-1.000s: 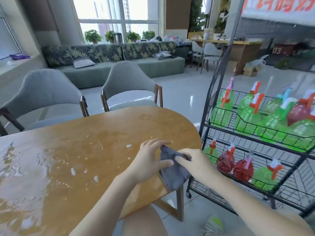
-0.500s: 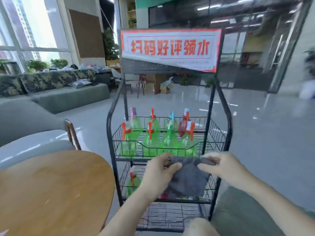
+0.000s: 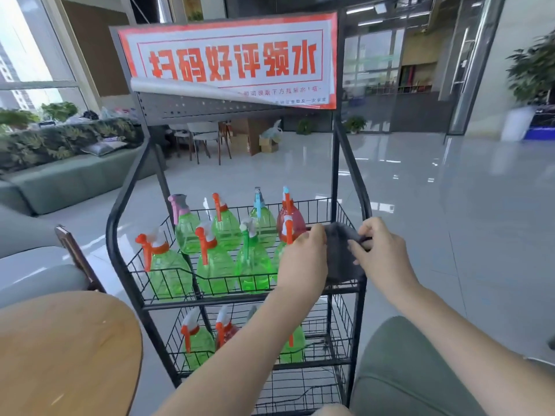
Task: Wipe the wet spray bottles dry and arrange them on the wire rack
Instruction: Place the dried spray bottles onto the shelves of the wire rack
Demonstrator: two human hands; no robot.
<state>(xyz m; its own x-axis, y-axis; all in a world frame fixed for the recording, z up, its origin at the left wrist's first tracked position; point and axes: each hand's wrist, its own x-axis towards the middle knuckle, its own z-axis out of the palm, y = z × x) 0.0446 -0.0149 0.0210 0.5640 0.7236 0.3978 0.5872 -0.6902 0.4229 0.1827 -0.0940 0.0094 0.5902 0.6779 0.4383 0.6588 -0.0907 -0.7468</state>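
Head view: a person stands at a black wire rack (image 3: 338,163), both hands raised to the right end of its top basket. The left hand (image 3: 303,259) and the right hand (image 3: 380,253) each have fingers curled round a grey cloth (image 3: 341,256), which hangs between them over the basket's front right corner. No bottle shows inside the cloth.

The spray bottles (image 3: 210,247) already stand upright in the rack: two rows in the top basket, mostly green with orange, pink or blue trigger heads, and one red bottle (image 3: 289,225) at the back right, just left of the cloth. More bottles stand in the basket below, partly hidden by the left forearm. A rounded wooden worktop (image 3: 69,349) sits left of the rack; no bottles show on the part in view.

Judging by the filled baskets, the arranging looks nearly or wholly done, and the step in hand seems to be gathering or setting down the cloth. The next move would call for either draping it on the rack's rim or picking a bottle that is still wet.

Above the baskets a red-bordered sign (image 3: 231,60) carries large red Chinese characters that appear mirrored; the smaller line beneath is too fine to read
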